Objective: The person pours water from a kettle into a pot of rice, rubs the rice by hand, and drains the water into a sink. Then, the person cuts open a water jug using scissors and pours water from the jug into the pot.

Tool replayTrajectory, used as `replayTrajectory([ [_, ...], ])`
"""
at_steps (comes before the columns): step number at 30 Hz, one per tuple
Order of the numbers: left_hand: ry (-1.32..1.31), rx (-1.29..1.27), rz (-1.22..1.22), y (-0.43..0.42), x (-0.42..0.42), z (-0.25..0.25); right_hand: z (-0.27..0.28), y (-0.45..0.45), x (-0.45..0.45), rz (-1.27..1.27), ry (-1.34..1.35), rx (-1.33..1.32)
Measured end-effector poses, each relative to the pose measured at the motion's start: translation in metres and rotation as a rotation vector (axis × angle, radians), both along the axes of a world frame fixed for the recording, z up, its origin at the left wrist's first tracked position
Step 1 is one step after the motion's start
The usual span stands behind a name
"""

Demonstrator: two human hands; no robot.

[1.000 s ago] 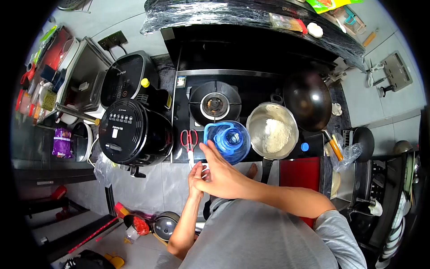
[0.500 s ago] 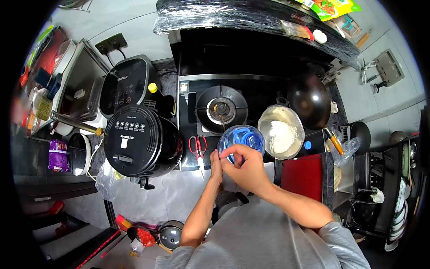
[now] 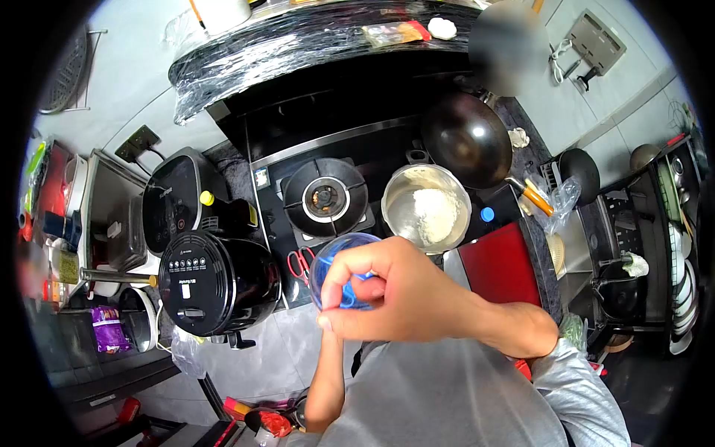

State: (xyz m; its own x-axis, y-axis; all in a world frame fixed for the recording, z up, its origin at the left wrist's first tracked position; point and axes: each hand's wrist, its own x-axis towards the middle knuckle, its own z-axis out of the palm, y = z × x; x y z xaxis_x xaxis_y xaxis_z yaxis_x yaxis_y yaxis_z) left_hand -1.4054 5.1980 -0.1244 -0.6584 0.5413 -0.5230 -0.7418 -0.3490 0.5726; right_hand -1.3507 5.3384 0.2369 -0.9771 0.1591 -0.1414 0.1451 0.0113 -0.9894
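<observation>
My right hand is raised in front of a clear blue plastic water jug. Its fingers curl in with thumb and forefinger close together; whatever they may hold is too small to make out. Behind it, my left forearm reaches up towards the jug's near side, and the left hand's fingers are hidden. To the right of the jug stands a metal pot with white powder in it. Red-handled scissors lie just left of the jug, partly covered by it.
A gas burner sits behind the jug. At left are a black cooker, an air-fryer-like appliance and a yellow-capped bottle. Rightward are a dark wok, a blue cap and a red board.
My view has shifted and turned. My right hand has come up closer to the camera, its fingers still curled, and now covers my left hand.
</observation>
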Motion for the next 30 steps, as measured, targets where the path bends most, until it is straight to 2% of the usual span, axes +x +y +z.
replayTrajectory([
  [1,0.012,0.009,0.004,-0.002,0.000,0.012,0.011,0.004,0.004,0.072,-0.007,-0.056],
  [5,0.051,0.028,0.014,-0.005,0.004,0.051,0.027,0.014,0.024,0.103,0.077,-0.054],
  [6,0.055,0.028,0.013,-0.005,0.007,0.057,0.022,0.014,0.030,0.107,0.166,0.000],
  [9,0.070,0.034,-0.008,0.000,0.011,0.070,0.021,0.024,0.042,0.075,0.122,0.109],
  [15,0.058,0.015,-0.043,0.010,0.020,0.082,-0.043,0.033,0.060,-0.110,0.225,0.270],
  [17,0.058,0.004,-0.056,0.013,0.021,0.085,-0.057,0.038,0.065,-0.152,0.195,0.494],
  [19,0.051,-0.013,-0.071,0.014,0.022,0.088,-0.068,0.041,0.067,-0.185,0.128,0.507],
  [22,0.044,-0.032,-0.084,0.014,0.022,0.093,-0.092,0.046,0.069,-0.268,0.229,0.621],
  [30,0.026,-0.066,-0.146,0.026,0.016,0.104,-0.108,0.074,0.065,-0.338,0.169,0.505],
])
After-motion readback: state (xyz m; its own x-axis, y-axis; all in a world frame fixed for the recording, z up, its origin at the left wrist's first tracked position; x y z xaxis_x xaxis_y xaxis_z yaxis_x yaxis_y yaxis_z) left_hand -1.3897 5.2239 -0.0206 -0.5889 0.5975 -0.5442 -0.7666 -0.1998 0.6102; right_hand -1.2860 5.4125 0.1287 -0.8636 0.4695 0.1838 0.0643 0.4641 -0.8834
